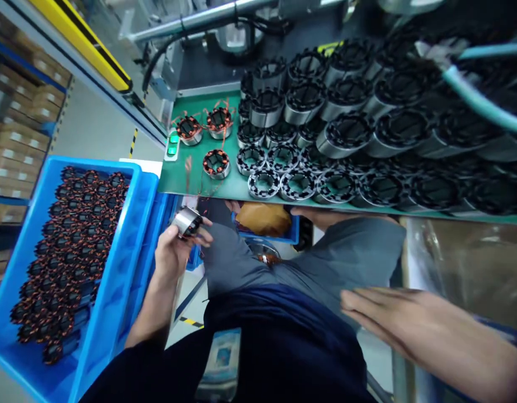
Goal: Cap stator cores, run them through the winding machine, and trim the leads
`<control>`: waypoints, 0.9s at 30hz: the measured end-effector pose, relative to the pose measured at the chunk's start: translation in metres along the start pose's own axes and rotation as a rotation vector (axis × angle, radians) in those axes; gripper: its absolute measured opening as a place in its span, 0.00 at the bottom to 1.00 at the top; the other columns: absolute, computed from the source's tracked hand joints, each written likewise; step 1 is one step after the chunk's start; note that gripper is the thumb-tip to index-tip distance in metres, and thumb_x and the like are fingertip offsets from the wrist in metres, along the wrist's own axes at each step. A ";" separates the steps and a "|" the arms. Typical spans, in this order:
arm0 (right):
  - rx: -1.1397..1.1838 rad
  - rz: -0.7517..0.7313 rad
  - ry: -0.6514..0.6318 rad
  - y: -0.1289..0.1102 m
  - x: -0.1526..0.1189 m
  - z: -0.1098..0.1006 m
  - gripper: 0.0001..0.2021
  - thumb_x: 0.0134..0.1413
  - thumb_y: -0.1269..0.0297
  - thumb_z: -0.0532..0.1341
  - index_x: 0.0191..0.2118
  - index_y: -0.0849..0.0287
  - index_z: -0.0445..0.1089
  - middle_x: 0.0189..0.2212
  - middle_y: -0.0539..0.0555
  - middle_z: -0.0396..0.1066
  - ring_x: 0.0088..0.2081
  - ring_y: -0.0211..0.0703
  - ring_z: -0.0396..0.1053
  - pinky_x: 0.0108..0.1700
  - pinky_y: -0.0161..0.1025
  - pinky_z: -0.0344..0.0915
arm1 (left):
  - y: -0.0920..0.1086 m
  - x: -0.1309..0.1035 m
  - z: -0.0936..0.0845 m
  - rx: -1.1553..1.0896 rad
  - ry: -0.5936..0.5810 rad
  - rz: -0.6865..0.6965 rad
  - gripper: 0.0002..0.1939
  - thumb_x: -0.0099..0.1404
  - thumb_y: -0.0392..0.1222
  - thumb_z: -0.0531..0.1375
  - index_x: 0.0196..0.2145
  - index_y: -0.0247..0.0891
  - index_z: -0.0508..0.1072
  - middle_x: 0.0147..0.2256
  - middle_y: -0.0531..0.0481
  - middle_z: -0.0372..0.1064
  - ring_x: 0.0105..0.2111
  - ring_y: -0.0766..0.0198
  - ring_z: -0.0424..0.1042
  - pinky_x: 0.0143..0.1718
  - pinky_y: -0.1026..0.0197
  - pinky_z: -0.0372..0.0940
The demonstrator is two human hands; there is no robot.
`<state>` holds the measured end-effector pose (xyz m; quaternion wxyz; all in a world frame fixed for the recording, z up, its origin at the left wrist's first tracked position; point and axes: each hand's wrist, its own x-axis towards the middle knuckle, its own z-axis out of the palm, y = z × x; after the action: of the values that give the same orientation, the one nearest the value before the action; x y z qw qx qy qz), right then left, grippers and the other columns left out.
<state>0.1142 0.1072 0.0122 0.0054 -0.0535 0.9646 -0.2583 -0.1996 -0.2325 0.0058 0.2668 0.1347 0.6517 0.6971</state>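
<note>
My left hand (174, 246) is closed round a motor stator (187, 222), a silver ring with a dark core, held just off the green bench's front edge at the left. My right hand (380, 313) hangs over my right thigh, slightly blurred. Its fingers are stretched out and nothing shows in them. Several stators with copper windings, among them a wound stator (216, 164), stand on the green bench top (237, 179) near the held one. To their right are rows of unwound stators (298, 184), some stacked.
Pliers (443, 59) with teal handles rest on the stacked stators. A blue crate (135, 173) of wound stators stands at the left. A green-button switch (172, 145) sits at the bench corner. A metal bar (191, 21) crosses behind. Below the bench is a blue bin (295, 232).
</note>
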 end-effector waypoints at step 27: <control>-0.581 -0.137 0.177 -0.060 0.424 -0.030 0.16 0.86 0.53 0.60 0.51 0.55 0.83 0.44 0.58 0.80 0.50 0.54 0.71 0.60 0.54 0.60 | 0.024 0.008 -0.067 0.758 0.373 0.272 0.32 0.79 0.52 0.72 0.73 0.44 0.72 0.73 0.39 0.77 0.72 0.43 0.80 0.74 0.40 0.76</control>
<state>-0.3028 0.0256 0.0752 -0.1117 -0.0951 0.9889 0.0250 -0.2468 -0.2843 0.0209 -0.0178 0.1797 0.8745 0.4501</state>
